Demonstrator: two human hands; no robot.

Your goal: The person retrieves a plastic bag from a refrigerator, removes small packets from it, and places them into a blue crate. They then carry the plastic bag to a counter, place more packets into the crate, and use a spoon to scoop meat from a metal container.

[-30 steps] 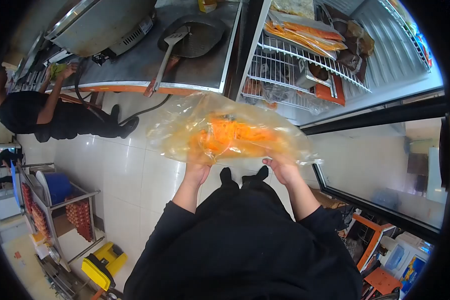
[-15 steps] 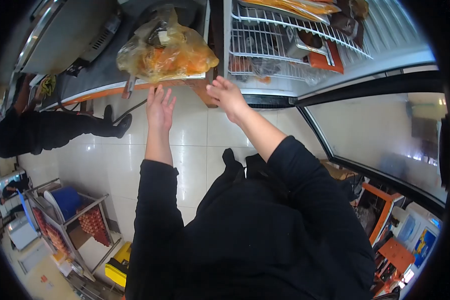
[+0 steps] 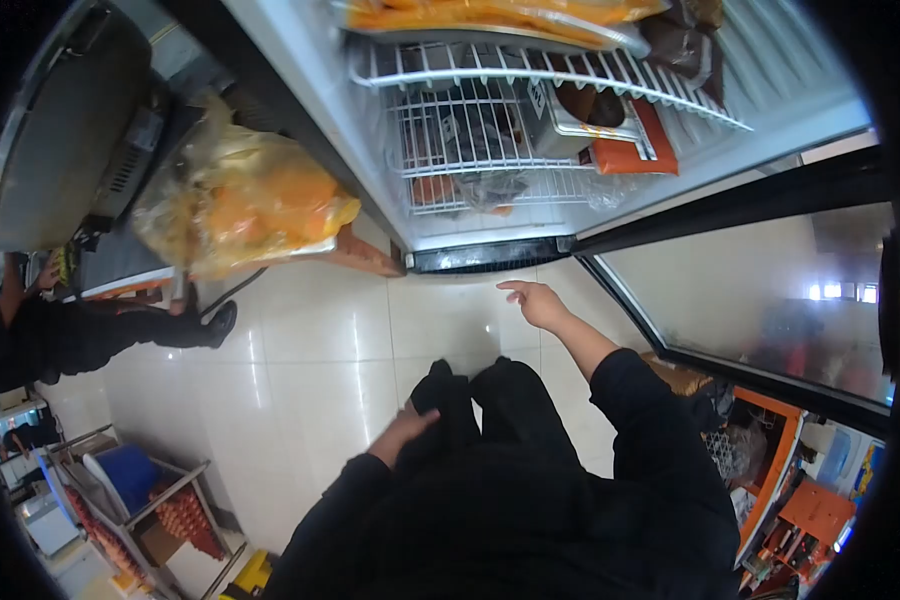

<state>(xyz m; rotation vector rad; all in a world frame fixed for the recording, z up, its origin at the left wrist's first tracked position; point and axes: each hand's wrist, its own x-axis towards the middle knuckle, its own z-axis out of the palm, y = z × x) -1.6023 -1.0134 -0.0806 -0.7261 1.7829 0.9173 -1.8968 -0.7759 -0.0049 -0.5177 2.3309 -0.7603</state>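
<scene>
1. Far off at left, a person [image 3: 60, 325] in dark clothes stands near the counter [image 3: 115, 255]; that side calls for small, careful movements.
2. The bag [image 3: 260, 205], clear plastic with something orange inside, lies on the counter, up against its right-hand edge; whether it overhangs, I cannot tell. It looks soft and slippery, so it would best be handled with both palms underneath, well back from that edge.
3. The left hand [image 3: 407, 432] is low and near, against the dark trousers [image 3: 515, 400], apart from the bag. It is blurred, so I cannot tell how wide its grip is.
4. The fridge [image 3: 315, 95] stands right of the counter, with orange packs [image 3: 490, 14] on its upper wire shelf [image 3: 530, 74] and a metal tin [image 3: 570, 130] below. Good work here probably means keeping knuckles off the wire.
5. The right hand [image 3: 533, 302] is before the fridge, its grip loose, forefinger stretched left, nothing seen in it.
6. At far right, the door [image 3: 730, 290] is swung wide; the right elbow should stay clear of it.
</scene>
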